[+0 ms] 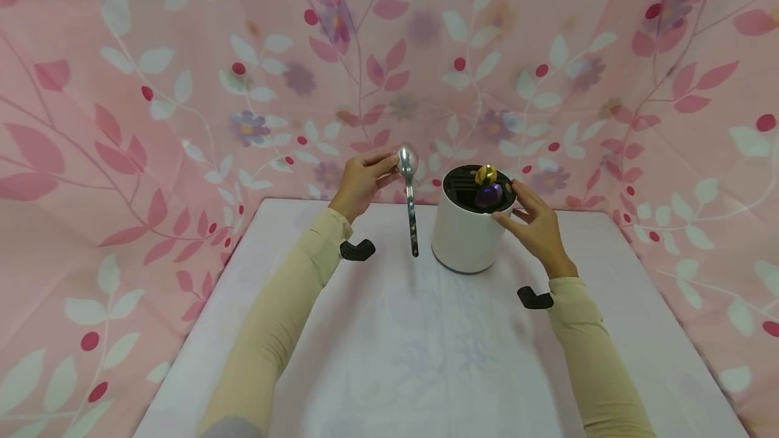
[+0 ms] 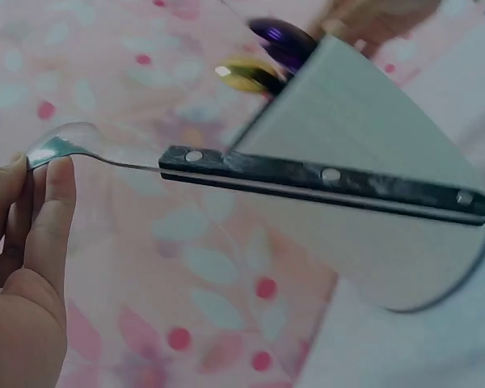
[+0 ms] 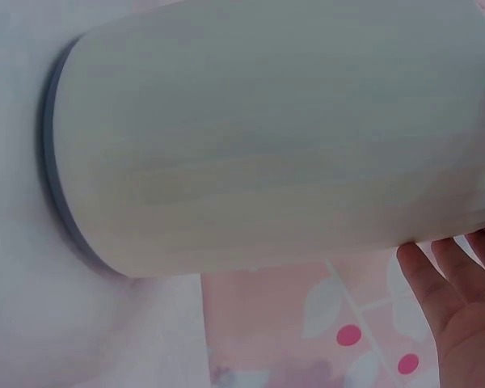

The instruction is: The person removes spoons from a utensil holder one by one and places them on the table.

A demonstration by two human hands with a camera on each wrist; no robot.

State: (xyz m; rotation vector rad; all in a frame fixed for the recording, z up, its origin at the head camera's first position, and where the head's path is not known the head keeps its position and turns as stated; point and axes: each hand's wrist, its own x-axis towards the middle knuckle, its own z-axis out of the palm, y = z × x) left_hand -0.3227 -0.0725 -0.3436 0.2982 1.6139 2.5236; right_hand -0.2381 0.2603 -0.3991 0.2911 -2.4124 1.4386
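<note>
My left hand (image 1: 360, 184) pinches a spoon (image 1: 410, 205) by its shiny metal bowl, left of a white utensil holder. The spoon hangs upright, with its dark riveted handle (image 2: 323, 179) pointing down above the table. On the table stands the white utensil holder (image 1: 467, 242), which has a black slotted top (image 1: 459, 184). A gold spoon end (image 1: 486, 174) and a purple one (image 1: 489, 195) stick out of that top. At the holder's upper right side, my right hand (image 1: 538, 228) holds it near the rim, thumb in front; the fingertips (image 3: 416, 255) touch its wall in the right wrist view.
The white-covered table (image 1: 426, 357) reaches toward me below both hands. Pink floral cloth (image 1: 389, 53) hangs behind the table and along its sides. A black wrist camera mount sits at each sleeve cuff.
</note>
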